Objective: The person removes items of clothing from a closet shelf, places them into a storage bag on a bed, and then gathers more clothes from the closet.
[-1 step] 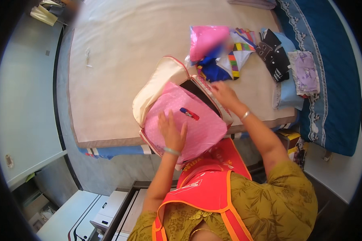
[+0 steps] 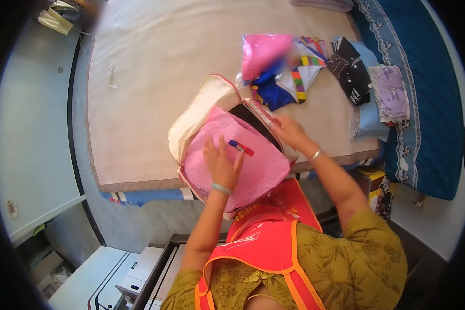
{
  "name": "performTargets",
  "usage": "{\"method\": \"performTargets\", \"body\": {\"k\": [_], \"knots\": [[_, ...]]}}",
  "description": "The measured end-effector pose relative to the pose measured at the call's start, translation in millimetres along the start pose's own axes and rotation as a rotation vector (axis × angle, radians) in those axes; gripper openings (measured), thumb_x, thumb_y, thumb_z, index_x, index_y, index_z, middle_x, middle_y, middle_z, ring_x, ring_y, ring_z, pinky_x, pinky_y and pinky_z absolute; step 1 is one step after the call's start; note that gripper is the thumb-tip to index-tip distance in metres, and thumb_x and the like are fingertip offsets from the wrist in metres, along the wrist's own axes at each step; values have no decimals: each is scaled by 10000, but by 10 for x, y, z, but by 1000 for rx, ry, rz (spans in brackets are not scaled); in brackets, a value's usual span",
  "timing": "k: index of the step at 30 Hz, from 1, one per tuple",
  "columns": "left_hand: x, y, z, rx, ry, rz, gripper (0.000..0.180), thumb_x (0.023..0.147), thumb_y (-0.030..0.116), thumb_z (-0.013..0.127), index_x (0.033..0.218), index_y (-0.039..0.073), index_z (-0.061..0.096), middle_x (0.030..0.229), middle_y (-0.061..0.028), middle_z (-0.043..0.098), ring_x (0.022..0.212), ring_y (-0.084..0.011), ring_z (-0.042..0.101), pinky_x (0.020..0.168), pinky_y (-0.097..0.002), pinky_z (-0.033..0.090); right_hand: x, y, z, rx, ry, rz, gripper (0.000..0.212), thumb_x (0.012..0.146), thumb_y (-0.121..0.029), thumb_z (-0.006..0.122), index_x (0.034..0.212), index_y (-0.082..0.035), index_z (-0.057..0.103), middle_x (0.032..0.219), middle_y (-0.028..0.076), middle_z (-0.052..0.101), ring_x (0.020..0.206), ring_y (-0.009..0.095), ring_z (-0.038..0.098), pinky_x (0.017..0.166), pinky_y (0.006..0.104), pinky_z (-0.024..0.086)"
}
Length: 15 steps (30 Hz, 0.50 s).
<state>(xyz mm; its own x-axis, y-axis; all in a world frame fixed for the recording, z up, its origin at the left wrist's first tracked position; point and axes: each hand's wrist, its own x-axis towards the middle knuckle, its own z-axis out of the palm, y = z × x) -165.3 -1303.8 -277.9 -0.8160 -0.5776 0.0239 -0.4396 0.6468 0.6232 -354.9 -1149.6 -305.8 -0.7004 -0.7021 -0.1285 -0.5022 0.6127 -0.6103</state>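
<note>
Already, the pink dotted packet (image 2: 261,178) lies inside the bag (image 2: 290,154), whose cream lid (image 2: 194,121) stands unclosed, far left. The left hand (image 2: 220,164) spreads over the packet, gripping nothing; the right hand (image 2: 289,132) curls at the right rim (image 2: 259,109), hold unclear. Clothes (image 2: 352,75) lie outside, far right.

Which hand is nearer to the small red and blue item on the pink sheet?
Left. The left hand is just beside the item, on its left; the right hand is farther away, at the rim of the open bag.
</note>
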Motion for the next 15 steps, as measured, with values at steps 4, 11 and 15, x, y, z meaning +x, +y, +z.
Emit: {"method": "performTargets", "body": {"k": [4,11,15], "knots": [[331,129,459,203,-224,141,730,775,488,554,1372,181,269,1424,-204,170,1305,-400,156,1036,-555,108,-534,32,328,-193,118,32,407,757,-171,601,1142,-132,475,974,124,514,913,291,527,759,379,457],[249,189,957,386,-523,265,736,759,536,524,1382,252,254,1460,-116,142,1334,-367,102,1034,-581,65,-630,296,456,-183,34,283,281,732,-79,546,1003,-88,474,904,113,512,853,309,542,712,407,478],[228,156,1115,431,-485,259,732,756,521,526,1370,196,293,1460,-130,123,1338,-373,65,1024,-601,42,-888,300,326,-160,-94,291,266,708,-87,556,954,-50,463,917,150,515,863,333,540,705,428,478]]}}
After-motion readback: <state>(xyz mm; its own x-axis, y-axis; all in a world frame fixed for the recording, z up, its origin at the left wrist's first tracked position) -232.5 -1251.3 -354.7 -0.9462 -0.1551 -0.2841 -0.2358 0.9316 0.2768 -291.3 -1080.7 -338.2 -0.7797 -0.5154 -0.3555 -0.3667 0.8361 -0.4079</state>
